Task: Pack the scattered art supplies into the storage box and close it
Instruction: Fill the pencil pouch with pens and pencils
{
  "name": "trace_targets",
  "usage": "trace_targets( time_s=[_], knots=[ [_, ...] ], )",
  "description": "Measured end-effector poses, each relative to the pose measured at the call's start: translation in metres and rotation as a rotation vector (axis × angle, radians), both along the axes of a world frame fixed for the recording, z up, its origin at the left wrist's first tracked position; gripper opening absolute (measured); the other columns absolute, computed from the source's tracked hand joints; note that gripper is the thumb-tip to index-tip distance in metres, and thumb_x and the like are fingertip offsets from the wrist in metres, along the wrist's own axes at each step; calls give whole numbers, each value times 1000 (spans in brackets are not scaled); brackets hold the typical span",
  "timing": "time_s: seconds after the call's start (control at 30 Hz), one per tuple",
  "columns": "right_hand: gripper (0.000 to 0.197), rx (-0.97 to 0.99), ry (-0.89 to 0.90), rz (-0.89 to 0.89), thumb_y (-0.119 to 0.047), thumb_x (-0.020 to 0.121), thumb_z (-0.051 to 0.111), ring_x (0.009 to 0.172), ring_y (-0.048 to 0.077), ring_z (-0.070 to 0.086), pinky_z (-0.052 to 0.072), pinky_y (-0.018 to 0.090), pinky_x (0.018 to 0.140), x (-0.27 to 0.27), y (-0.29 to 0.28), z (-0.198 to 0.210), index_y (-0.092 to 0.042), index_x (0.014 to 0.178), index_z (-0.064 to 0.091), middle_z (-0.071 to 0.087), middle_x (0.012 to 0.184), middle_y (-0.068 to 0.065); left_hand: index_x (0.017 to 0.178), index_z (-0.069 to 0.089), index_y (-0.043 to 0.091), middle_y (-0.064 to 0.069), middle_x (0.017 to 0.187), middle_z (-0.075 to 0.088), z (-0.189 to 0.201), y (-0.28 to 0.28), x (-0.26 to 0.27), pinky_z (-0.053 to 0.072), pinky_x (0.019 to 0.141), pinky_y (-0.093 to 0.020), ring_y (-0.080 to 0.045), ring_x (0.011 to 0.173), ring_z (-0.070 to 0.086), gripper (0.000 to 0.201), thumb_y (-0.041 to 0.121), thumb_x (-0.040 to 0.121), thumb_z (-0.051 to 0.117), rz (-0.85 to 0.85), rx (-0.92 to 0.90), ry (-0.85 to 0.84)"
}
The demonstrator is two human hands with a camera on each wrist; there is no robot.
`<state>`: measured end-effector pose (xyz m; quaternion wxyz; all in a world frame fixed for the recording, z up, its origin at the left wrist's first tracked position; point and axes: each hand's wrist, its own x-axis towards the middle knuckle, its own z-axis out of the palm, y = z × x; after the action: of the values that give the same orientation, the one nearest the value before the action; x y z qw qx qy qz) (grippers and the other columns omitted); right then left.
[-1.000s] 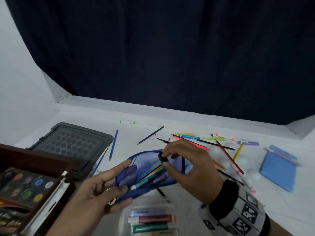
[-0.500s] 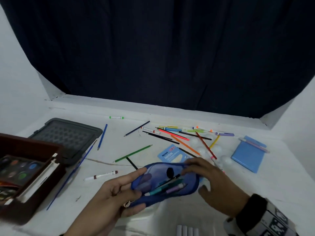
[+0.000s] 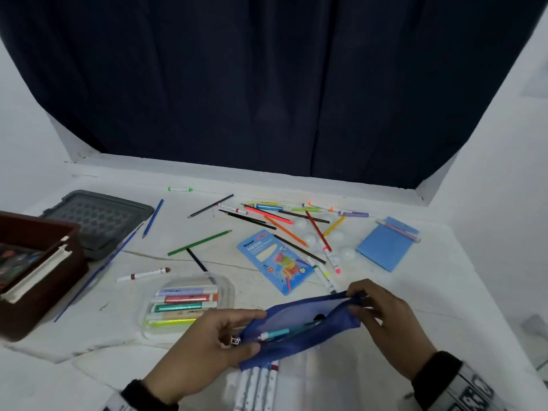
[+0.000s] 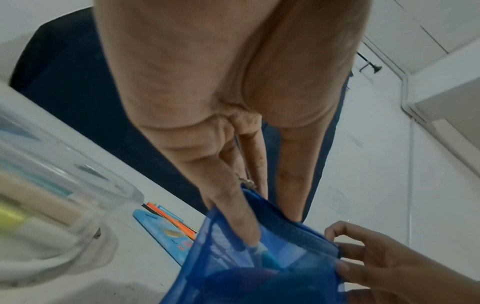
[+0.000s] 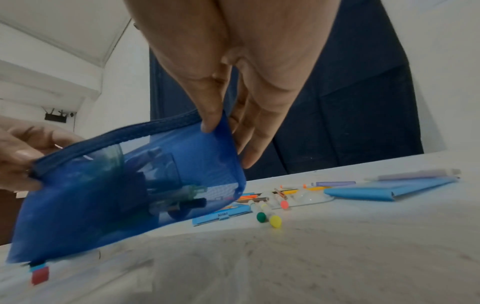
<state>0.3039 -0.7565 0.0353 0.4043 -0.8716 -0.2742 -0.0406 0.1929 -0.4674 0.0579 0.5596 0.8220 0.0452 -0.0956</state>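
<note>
A blue mesh pouch with pens inside hangs just above the table's near edge, zipper open along its top. My left hand grips its left end by the zipper pull, one finger inside the opening. My right hand pinches its right end between thumb and fingers. The brown storage box stands open at the far left, holding a paint palette. Its grey lid lies behind it.
A clear case of markers lies left of the pouch. A blue neon pack, loose pencils and markers, white balls and a blue notepad lie beyond. A pack of white pens lies under the pouch.
The pouch has moved right and toward me in both hands. My right hand has slid from the middle of the opening to the right end. The marker case now shows.
</note>
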Motion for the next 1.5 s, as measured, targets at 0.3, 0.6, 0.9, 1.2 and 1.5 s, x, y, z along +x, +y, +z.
trace_targets(
  time_s=[0.3, 0.6, 0.9, 1.2, 1.5],
  knots=[
    [37, -140, 29, -8, -2, 84, 63, 88, 8, 63, 54, 23, 78, -10, -18, -5, -37, 87, 52, 63, 90, -18, 104, 64, 43, 2, 102, 74, -16, -12, -10, 59, 75, -27, -17, 93, 72, 42, 19, 77, 85, 102, 27, -90],
    [24, -280, -28, 77, -12, 85, 63, 92, 5, 57, 41, 7, 79, -12, -6, 10, -32, 95, 56, 62, 100, -12, 91, 76, 34, 16, 93, 76, -32, -14, -22, 60, 81, -30, -5, 91, 72, 27, 7, 84, 77, 180, 184, -165],
    [22, -272, -158, 373, -25, 85, 54, 98, 6, 53, 42, 23, 92, -34, 44, 20, -26, 105, 62, 64, 106, -11, 81, 75, 34, 16, 78, 74, -46, -16, -27, 46, 59, -9, -6, 75, 71, 20, 16, 77, 84, 316, 237, -232],
    [28, -381, -104, 540, -42, 96, 52, 83, 10, 49, 40, 30, 70, -39, 113, 31, -24, 116, 59, 59, 99, -5, 82, 81, 36, 5, 77, 76, -49, -15, -34, 49, 59, -24, -18, 66, 65, 14, 23, 85, 77, 269, 90, -162],
    [24, -514, -47, 571, -41, 94, 57, 78, 16, 51, 34, 30, 64, -38, 137, 31, -18, 94, 61, 50, 85, -6, 80, 82, 26, -5, 81, 75, -56, -5, -35, 51, 67, -27, -19, 73, 65, 12, 22, 87, 74, 238, 30, -160]
  ],
)
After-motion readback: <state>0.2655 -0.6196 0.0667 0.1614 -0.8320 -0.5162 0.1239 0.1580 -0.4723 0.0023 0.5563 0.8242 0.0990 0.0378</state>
